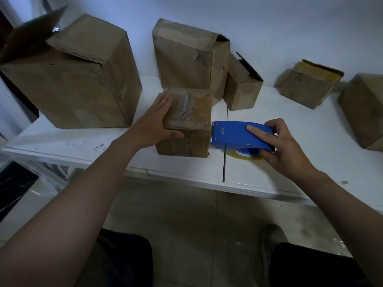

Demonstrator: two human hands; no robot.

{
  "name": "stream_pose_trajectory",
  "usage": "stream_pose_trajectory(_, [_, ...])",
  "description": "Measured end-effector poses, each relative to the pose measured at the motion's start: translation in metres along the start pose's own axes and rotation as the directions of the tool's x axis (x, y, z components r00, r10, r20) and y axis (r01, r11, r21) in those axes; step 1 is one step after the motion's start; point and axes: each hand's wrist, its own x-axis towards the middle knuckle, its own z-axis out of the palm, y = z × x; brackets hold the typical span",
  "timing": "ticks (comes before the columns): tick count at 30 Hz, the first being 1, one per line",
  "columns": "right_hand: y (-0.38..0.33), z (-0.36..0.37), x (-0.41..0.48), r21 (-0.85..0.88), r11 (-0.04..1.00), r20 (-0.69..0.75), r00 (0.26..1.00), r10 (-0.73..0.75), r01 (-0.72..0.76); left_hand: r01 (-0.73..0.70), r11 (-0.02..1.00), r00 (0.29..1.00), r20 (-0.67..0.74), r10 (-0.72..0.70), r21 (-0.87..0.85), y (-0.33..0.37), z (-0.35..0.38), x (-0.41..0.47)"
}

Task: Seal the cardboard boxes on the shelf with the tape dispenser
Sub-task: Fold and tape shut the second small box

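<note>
Head camera shows small pale lettering on the blue tape dispenser (234, 134), too fine to read surely; its long axis runs left to right over the white shelf (269, 179), cutter end pointing left and touching the right face of the small cardboard box (190, 112); the right hand (284, 146) grips its rear end, fingers curled round; the left hand (159, 119) lies spread flat on the box top, thumb down the front.

Small box (190, 112) on shelf (83, 146): my left hand (159, 121) on top, tape dispenser (232, 133) at its right, tall box (186, 59) behind, large box (78, 83) left.
</note>
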Motion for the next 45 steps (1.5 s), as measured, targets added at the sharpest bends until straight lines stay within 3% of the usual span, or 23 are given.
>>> stream_pose_trajectory(4, [0.0,0.001,0.003,0.02,1.0,0.012,1.0,0.017,-0.018,0.042,0.931,0.995,-0.067,-0.072,-0.362,-0.001,0.006,-0.012])
stream_pose_trajectory(8, [-0.002,0.004,0.003,0.037,0.999,-0.005,1.0,0.026,-0.026,0.099,0.743,0.956,-0.144,-0.256,-0.661,0.012,0.019,-0.016])
stream_pose_trajectory(9, [-0.002,0.005,0.002,0.04,0.999,-0.006,1.0,0.031,-0.031,0.124,0.672,0.94,-0.129,-0.314,-0.73,0.012,0.023,-0.015])
stream_pose_trajectory(12, [-0.004,0.007,0.001,0.05,0.998,-0.003,0.999,0.047,-0.047,0.208,0.281,0.877,0.051,-0.478,-0.937,0.005,0.027,-0.012])
stream_pose_trajectory(13, [-0.005,0.008,0.0,0.054,0.997,-0.001,0.999,0.049,-0.049,0.218,0.236,0.873,0.081,-0.48,-0.947,0.002,0.028,-0.011])
stream_pose_trajectory(15, [-0.006,0.009,0.0,0.056,0.997,0.0,0.999,0.05,-0.05,0.251,0.256,0.886,0.115,-0.448,-0.934,-0.001,0.029,-0.011])
stream_pose_trajectory(17, [-0.006,0.01,0.001,0.056,0.997,-0.002,0.999,0.045,-0.045,0.328,0.432,0.882,0.109,-0.459,-0.84,0.003,0.028,-0.015])
stream_pose_trajectory(18, [-0.006,0.009,0.002,0.054,0.998,-0.001,0.999,0.04,-0.04,0.358,0.567,0.869,0.043,-0.493,-0.742,0.003,0.027,-0.015])
stream_pose_trajectory(20, [-0.009,0.008,0.003,0.047,0.999,0.006,1.0,0.025,-0.026,0.344,0.836,0.857,-0.22,-0.466,-0.429,-0.003,0.024,-0.015])
stream_pose_trajectory(22, [-0.013,0.009,0.004,0.03,0.999,0.014,1.0,-0.014,0.013,0.265,0.962,0.87,-0.415,-0.267,-0.064,-0.002,0.02,-0.016])
stream_pose_trajectory(24, [-0.02,0.013,0.006,0.035,0.998,0.026,0.998,-0.053,0.052,0.179,0.954,0.923,-0.378,-0.077,0.24,0.008,0.021,-0.013])
stream_pose_trajectory(26, [-0.025,0.017,0.008,0.041,0.997,0.042,0.997,-0.072,0.07,0.143,0.934,0.956,-0.29,-0.044,0.328,0.022,0.026,-0.008])
stream_pose_trajectory(29, [-0.029,0.019,0.012,0.033,0.996,0.051,0.995,-0.086,0.084,0.149,0.93,0.972,-0.221,-0.076,0.335,0.04,0.036,0.0])
stream_pose_trajectory(45, [-0.017,-0.005,0.006,-0.032,0.995,-0.061,0.994,-0.094,0.092,0.181,0.893,0.957,-0.283,-0.064,0.411,0.036,0.043,0.002])
